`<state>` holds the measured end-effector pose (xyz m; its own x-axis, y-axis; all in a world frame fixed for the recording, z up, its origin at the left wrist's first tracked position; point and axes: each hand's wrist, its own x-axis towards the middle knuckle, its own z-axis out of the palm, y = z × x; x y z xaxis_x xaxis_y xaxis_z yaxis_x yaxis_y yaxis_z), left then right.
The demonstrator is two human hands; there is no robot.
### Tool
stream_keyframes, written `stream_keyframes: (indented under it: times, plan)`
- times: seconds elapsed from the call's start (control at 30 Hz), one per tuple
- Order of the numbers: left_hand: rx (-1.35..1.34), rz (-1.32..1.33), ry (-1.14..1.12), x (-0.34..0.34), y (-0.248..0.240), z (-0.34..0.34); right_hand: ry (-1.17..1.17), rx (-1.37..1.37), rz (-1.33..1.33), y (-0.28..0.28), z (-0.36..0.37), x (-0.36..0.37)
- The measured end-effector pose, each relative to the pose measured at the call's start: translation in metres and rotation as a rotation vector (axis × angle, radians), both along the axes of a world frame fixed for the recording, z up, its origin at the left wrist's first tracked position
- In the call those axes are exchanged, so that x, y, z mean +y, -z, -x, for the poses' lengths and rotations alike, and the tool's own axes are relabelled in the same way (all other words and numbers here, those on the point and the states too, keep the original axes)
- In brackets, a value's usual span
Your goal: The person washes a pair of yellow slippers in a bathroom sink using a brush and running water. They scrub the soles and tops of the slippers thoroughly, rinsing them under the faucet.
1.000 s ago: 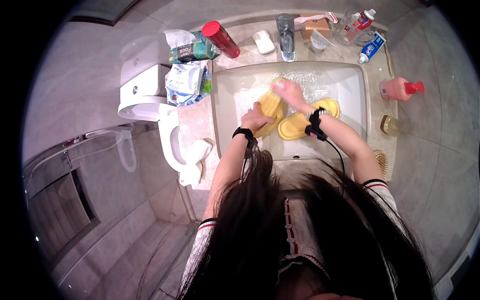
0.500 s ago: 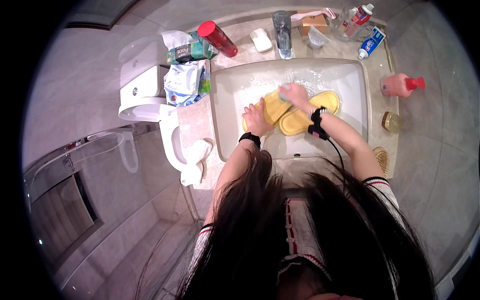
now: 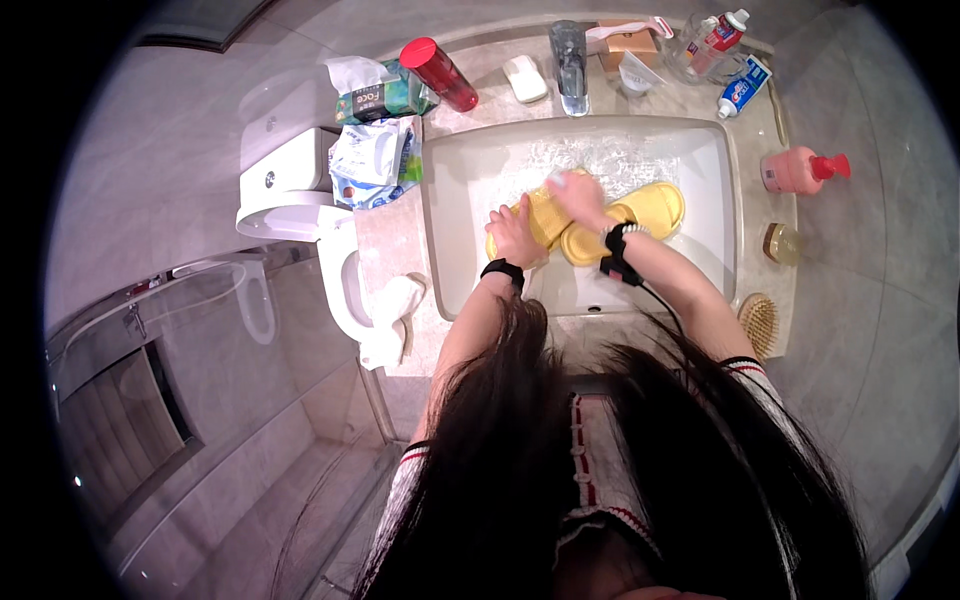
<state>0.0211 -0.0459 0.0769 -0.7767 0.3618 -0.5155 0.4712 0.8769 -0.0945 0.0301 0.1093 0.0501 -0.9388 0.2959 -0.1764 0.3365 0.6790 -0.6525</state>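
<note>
Two yellow slippers lie in the white sink [image 3: 455, 260], with water rippling at its far side. My left hand [image 3: 514, 236] grips the left slipper [image 3: 543, 212] near its lower end, fingers curved over its surface. On the upper part of that same slipper, my right hand [image 3: 580, 200] is closed around a small whitish object [image 3: 558, 181]; too little of it shows to tell its kind. The right slipper [image 3: 657, 207] lies partly beneath my right wrist, with no hand holding it.
Behind the sink stand the faucet [image 3: 571, 70], a white soap bar [image 3: 525, 79], a red canister [image 3: 440, 75] and tissue packs [image 3: 375, 160]. Toothpaste tubes [image 3: 745, 88], a pink pump bottle [image 3: 800, 171] and a hairbrush [image 3: 760, 325] line the right. A white cloth [image 3: 392, 322] lies left.
My right hand has moved a little left and nearer along the left slipper, with the whitish object still in it. My left hand stays on that slipper.
</note>
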Motion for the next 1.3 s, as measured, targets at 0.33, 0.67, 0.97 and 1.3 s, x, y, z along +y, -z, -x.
stream_keyframes:
  times: [0.33, 0.67, 0.97, 1.3]
  plan:
    - [-0.013, 0.059, -0.001, 0.006, -0.005, -0.001, 0.053, 0.041, 0.023, 0.007, 0.005, 0.010]
    - [-0.034, -0.047, -0.031, -0.001, -0.011, 0.002, 0.107, -0.198, 0.054, 0.003, 0.006, 0.056]
    - [-0.355, -0.351, -0.206, -0.028, -0.010, 0.024, 0.512, -0.118, 0.062, 0.060, 0.019, 0.106]
    - [-0.757, -0.738, -0.011, -0.058, 0.034, 0.043, 0.127, -0.389, 1.177, 0.020, 0.030, 0.119]
